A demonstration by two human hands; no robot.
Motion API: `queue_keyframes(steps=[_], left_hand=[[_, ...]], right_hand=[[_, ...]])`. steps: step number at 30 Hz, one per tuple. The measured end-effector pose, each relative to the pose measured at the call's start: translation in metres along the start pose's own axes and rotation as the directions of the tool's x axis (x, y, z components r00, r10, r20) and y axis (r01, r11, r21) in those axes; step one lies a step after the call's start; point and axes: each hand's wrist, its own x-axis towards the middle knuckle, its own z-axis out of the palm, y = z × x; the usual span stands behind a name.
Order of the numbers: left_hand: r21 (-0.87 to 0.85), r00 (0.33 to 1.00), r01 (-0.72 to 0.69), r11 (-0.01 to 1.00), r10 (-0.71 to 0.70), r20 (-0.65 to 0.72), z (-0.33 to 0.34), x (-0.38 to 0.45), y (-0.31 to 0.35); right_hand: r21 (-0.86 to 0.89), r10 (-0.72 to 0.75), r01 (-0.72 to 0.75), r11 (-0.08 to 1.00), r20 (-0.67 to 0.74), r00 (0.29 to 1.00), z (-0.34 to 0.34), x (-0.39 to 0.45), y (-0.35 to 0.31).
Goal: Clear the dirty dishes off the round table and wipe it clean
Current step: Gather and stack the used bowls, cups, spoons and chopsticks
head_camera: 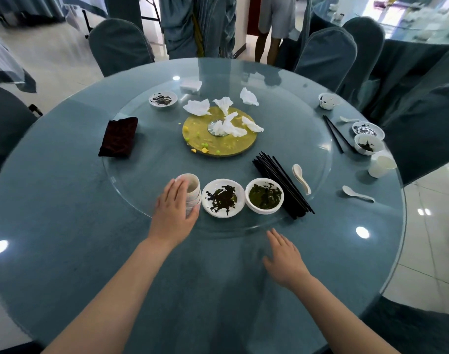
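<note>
Left hand (174, 210) around unmarked white cup stack (192, 194).

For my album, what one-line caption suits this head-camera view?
Left hand grips a stack of white cups beside two dirty white bowls on the round glass-topped table; right hand hovers open.

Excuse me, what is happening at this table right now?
A person is clearing a round glass-topped table after a meal. The left hand grips a stack of small white cups on the glass turntable. The right hand lies open above the table. Dirty bowls, black chopsticks, spoons and crumpled napkins are not yet removed.
</note>
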Motion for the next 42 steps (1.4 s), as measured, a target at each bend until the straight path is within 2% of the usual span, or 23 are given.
queue_keyframes(steps=[2, 5, 9, 14, 18, 23, 26, 29, 35, 39, 42], left_hand=[[0.005, 0.996, -0.071, 0.997, 0.07, 0.046, 0.007, -0.017, 0.01], [0.011, 0.977, -0.11, 0.994, 0.106, 0.186, 0.021, -0.049, 0.029], [-0.048, 0.938, -0.112, 0.993, 0.122, 0.324, 0.036, -0.087, 0.064], [-0.124, 0.902, -0.181, 0.976, 0.215, 0.375, 0.046, -0.119, 0.135], [-0.212, 0.878, -0.264, 0.941, 0.326, 0.35, 0.061, -0.14, 0.207], [-0.378, 0.822, -0.364, 0.851, 0.484, 0.299, 0.082, -0.186, 0.325], [-0.463, 0.78, -0.414, 0.784, 0.567, 0.263, 0.087, -0.223, 0.402], [-0.516, 0.707, -0.479, 0.71, 0.661, 0.252, 0.103, -0.259, 0.472], [-0.537, 0.556, -0.568, 0.623, 0.772, 0.308, 0.15, -0.298, 0.565], [-0.487, 0.507, -0.619, 0.617, 0.787, 0.352, 0.187, -0.288, 0.608], [-0.467, 0.522, -0.6, 0.649, 0.76, 0.386, 0.215, -0.268, 0.638]], right_hand=[[0.057, 0.05, -0.048, 0.997, -0.034, 0.998, 0.001, -0.018, 0.011], [0.146, 0.122, -0.107, 0.983, -0.096, 0.988, -0.002, -0.044, 0.027], [0.058, 0.144, -0.136, 0.989, -0.17, 0.975, -0.013, -0.094, 0.049], [-0.047, 0.138, -0.157, 0.986, -0.28, 0.95, -0.032, -0.165, 0.087], [0.037, 0.175, -0.176, 0.984, -0.429, 0.886, -0.048, -0.226, 0.133], [0.098, 0.24, -0.222, 0.97, -0.53, 0.813, -0.065, -0.323, 0.205], [0.172, 0.314, -0.262, 0.95, -0.54, 0.781, -0.062, -0.384, 0.253], [0.236, 0.406, -0.33, 0.914, -0.51, 0.758, -0.051, -0.438, 0.303], [0.358, 0.601, -0.484, 0.799, -0.444, 0.664, -0.036, -0.502, 0.396], [0.409, 0.674, -0.537, 0.738, -0.407, 0.616, -0.035, -0.514, 0.457], [0.42, 0.704, -0.566, 0.709, -0.377, 0.602, -0.043, -0.508, 0.504]])
